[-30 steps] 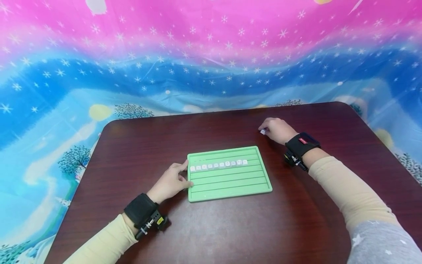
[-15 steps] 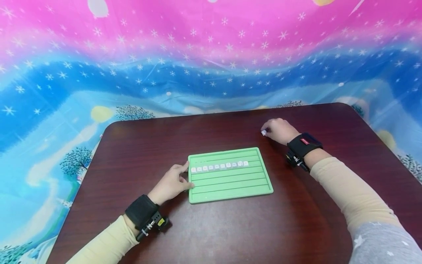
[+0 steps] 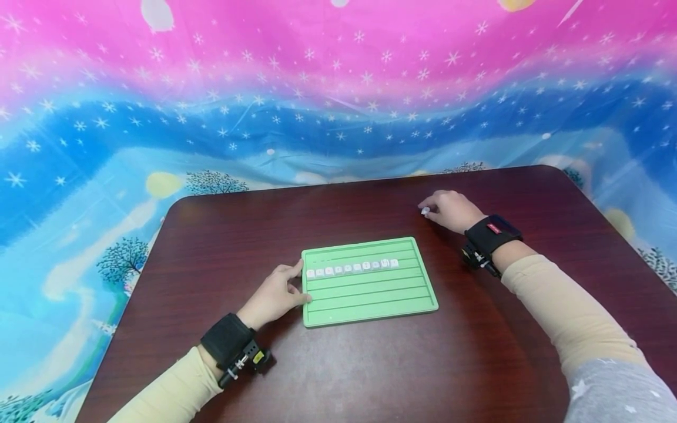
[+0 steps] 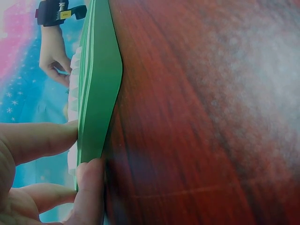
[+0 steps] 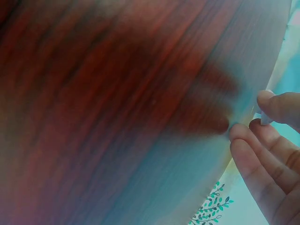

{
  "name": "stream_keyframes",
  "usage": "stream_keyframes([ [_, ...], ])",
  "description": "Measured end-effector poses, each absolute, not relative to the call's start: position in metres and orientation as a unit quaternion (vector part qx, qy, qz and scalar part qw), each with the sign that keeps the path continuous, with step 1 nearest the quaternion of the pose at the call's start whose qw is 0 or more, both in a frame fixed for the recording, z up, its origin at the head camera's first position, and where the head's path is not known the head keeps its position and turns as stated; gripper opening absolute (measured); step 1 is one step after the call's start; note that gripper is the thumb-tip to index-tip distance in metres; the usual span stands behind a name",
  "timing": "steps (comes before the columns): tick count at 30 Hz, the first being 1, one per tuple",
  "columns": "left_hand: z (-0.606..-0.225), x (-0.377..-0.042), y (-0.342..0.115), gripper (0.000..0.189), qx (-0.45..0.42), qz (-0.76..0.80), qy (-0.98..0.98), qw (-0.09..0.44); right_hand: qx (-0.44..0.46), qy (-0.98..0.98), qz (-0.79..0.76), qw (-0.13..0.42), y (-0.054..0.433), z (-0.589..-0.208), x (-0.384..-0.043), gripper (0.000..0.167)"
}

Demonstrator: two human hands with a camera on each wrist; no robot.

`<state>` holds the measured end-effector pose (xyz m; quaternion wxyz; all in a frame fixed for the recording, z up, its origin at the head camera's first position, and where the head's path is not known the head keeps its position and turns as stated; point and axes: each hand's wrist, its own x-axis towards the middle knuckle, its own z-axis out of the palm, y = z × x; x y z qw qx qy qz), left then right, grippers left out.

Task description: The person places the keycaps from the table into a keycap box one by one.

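Note:
A light-green tray (image 3: 370,298) with long parallel grooves lies on the table, its left edge held between the thumb and fingers of my left hand (image 3: 272,296). Along one upper groove runs a row of small white keycaps (image 3: 357,268), starting at the left rim and stopping short of the right one. Beyond the tray's far right corner, my right hand (image 3: 452,210) pinches a single white keycap (image 3: 425,211) low over the table. The right wrist view shows that keycap (image 5: 265,118) between thumb and fingertip, mostly covered. In the left wrist view the tray (image 4: 99,84) appears edge-on.
The dark reddish-brown table (image 3: 370,376) has rounded far corners. Behind it hangs a pink and blue cloth (image 3: 338,106) with snowflakes and trees. Black straps with small cameras (image 3: 245,355) sit on both wrists.
My right hand has shifted slightly to the right, and the pinched keycap has turned a little in its fingers. The left hand stays at the tray's edge.

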<state>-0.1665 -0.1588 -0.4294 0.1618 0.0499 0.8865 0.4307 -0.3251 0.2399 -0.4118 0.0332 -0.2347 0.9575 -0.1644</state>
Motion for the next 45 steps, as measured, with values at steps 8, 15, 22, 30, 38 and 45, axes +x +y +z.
stream_keyframes([
  [8, -0.430, -0.166, -0.159, 0.083, 0.051, 0.437, 0.883, 0.164, -0.216, 0.957, -0.189, 0.052, 0.240, -0.409, -0.324, 0.022],
  [15, -0.430, -0.167, -0.159, 0.084, 0.057, 0.431, 0.886, 0.161, -0.203, 0.953, -0.217, 0.063, 0.247, -0.412, -0.324, 0.011],
  [22, -0.428, -0.167, -0.158, 0.083, 0.055, 0.437, 0.883, 0.164, -0.202, 0.953, -0.221, 0.051, 0.253, -0.413, -0.318, 0.014],
  [30, -0.428, -0.168, -0.157, 0.084, 0.053, 0.429, 0.887, 0.163, -0.178, 0.952, -0.244, 0.054, 0.254, -0.413, -0.309, 0.017],
  [38, -0.428, -0.167, -0.158, 0.084, 0.056, 0.430, 0.886, 0.163, -0.173, 0.944, -0.273, 0.073, 0.254, -0.413, -0.298, 0.018],
  [45, -0.429, -0.166, -0.159, 0.084, 0.056, 0.433, 0.884, 0.166, -0.189, 0.941, -0.273, 0.068, 0.251, -0.411, -0.289, 0.019],
])
